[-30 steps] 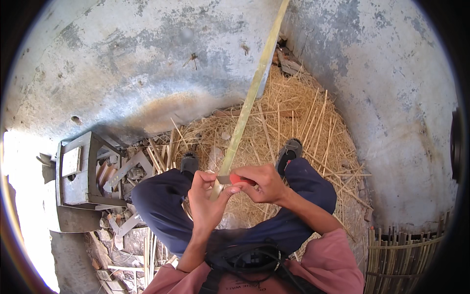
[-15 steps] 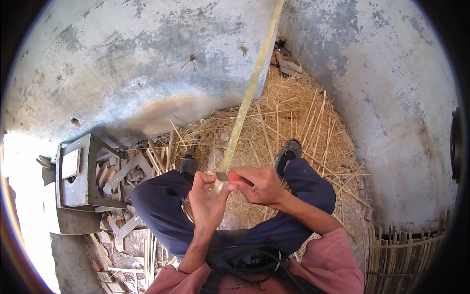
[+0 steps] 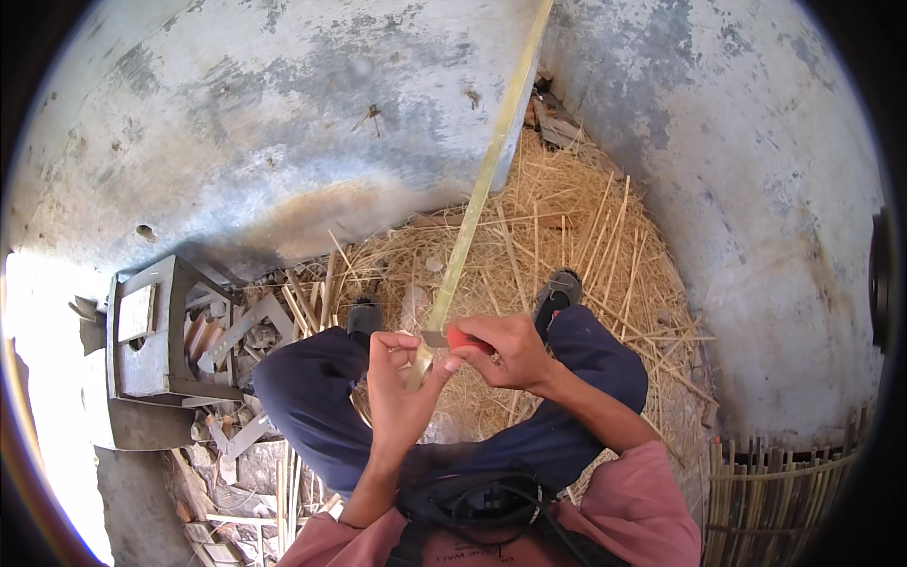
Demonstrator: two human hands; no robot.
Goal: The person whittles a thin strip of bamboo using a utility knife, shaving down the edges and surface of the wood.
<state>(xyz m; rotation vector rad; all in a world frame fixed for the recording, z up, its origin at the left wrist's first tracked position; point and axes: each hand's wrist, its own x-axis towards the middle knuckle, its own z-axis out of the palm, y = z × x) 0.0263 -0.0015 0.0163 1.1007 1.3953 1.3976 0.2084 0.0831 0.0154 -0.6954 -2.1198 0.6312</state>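
A long, flat, yellow-green bamboo strip [image 3: 472, 213] runs from between my hands up toward the corner of the walls. My left hand [image 3: 402, 389] is closed about its near end, with the thumb on the right side and curled fingers on the left. In my right hand [image 3: 510, 352] is a knife with a red handle [image 3: 465, 340]. Its short, dark blade [image 3: 434, 338] lies across the strip, close to my left fingertips. The near tip of the strip shows between my left thumb and fingers.
Straw-like shavings [image 3: 567, 217] and thin sticks cover the floor around my feet. A worn wooden stool [image 3: 146, 326] lies on its side at the left, among scrap wood. Weathered walls [image 3: 756, 208] meet ahead. A slatted bamboo basket or fence [image 3: 779, 496] stands at lower right.
My right hand and the knife have shifted slightly to the right. The left fingers have changed position a little on the strip, which stays almost in the same place.
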